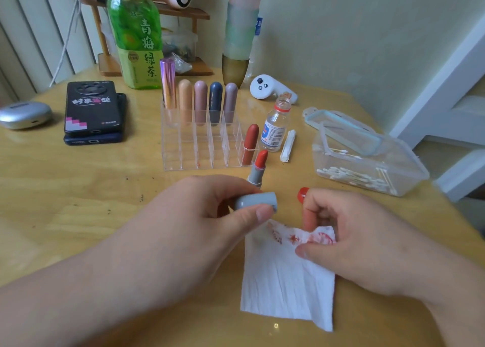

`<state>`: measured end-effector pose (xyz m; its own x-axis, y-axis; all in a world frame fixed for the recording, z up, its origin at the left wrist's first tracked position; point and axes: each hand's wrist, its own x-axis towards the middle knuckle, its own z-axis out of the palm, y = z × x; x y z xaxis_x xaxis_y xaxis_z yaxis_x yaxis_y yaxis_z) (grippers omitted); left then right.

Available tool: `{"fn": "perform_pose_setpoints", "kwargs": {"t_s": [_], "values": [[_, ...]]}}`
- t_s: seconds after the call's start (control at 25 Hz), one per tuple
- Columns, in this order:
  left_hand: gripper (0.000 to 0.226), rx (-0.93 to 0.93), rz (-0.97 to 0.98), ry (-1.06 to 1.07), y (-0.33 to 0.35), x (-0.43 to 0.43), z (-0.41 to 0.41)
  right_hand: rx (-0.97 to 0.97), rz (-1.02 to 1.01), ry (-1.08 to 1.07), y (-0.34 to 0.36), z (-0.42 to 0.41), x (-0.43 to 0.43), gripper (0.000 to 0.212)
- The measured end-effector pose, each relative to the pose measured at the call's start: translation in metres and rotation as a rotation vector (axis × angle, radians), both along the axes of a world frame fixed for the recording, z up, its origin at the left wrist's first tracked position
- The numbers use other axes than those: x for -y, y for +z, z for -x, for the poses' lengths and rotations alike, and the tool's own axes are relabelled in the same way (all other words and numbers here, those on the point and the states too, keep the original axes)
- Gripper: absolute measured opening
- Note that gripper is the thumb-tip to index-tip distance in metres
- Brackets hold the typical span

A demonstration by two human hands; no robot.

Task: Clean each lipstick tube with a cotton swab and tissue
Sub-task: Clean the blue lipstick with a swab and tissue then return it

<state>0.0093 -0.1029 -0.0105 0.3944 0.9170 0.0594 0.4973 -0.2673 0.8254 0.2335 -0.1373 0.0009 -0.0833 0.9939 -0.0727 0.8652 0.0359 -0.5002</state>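
Our left hand [210,210] gripped the grey cap [256,202] between thumb and curled fingers; the uncapped lipstick [258,168] stood just beyond its fingertips; our right hand [354,239] pinched the stained tissue [286,281]; we judged that a careless forward reach could topple the lipstick and smear its exposed tip.

Head-worn view, down, close over table [78,210]
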Motion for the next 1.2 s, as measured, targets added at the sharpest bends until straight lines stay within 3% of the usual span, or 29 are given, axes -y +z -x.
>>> {"fn": "perform_pose_setpoints", "kwargs": {"t_s": [0.12, 0.2, 0.36, 0.44, 0.56, 0.68, 0.84, 1.0, 1.2], "values": [[0.019, 0.431, 0.236, -0.195, -0.008, -0.004, -0.004, 0.027, -0.050, 0.068, 0.002, 0.002, 0.002, 0.034], [0.016, 0.519, 0.323, -0.257, -0.012, -0.004, -0.005, 0.009, -0.093, 0.082, 0.005, -0.001, 0.001, 0.036], [0.023, 0.525, 0.354, -0.304, -0.019, -0.007, -0.005, -0.124, -0.384, -0.264, 0.012, -0.031, -0.012, 0.030], [0.027, 0.581, 0.353, -0.294, -0.019, -0.008, -0.004, -0.111, -0.421, -0.390, 0.009, -0.043, -0.021, 0.023], [0.042, 0.640, 0.347, -0.284, -0.019, -0.007, -0.005, -0.055, -0.238, -0.320, -0.002, -0.047, -0.027, 0.015], [0.036, 0.695, 0.405, -0.352, -0.020, -0.002, -0.009, -0.125, -0.102, -0.211, -0.009, -0.047, -0.028, 0.027], [0.018, 0.711, 0.428, -0.436, -0.021, 0.001, -0.013, -0.206, -0.133, -0.186, -0.017, -0.045, -0.032, 0.025], [0.024, 0.635, 0.371, -0.373, -0.024, 0.000, -0.012, -0.349, -0.214, -0.185, -0.019, -0.037, -0.033, 0.019], [0.024, 0.589, 0.298, -0.349, -0.025, 0.002, -0.012, -0.330, -0.240, -0.191, -0.021, -0.040, -0.035, 0.017]]}}
